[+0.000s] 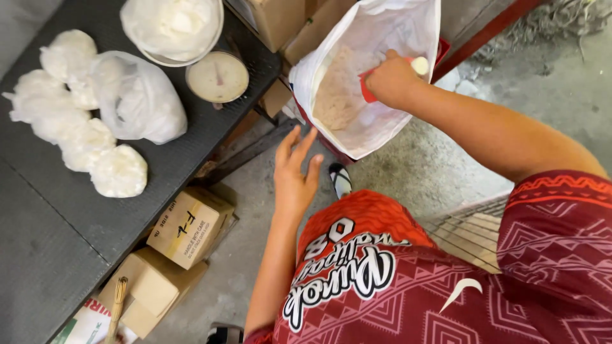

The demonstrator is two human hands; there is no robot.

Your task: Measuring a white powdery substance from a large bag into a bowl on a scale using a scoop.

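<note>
Red scoop sits inside the open white sack at about 1 o'clock in the view, its blade dug into pale tan powder; right hand is closed in a fist around the scoop's handle, white handle end poking out past the knuckles; left hand hovers empty near centre, fingers spread wide, palm toward the sack's lower rim, just beside it, touching or not cannot tell; sack stands on the concrete floor, mouth gaping toward the camera; dark desk fills the 9 o'clock side; on it a row of small filled clear bags of white stuff, a bigger loose clear bag at their 3 o'clock; dial scale at 11 o'clock with a bowl lined in plastic behind it; cardboard boxes under the desk at 7 o'clock; person wears a red patterned shirt.
</note>
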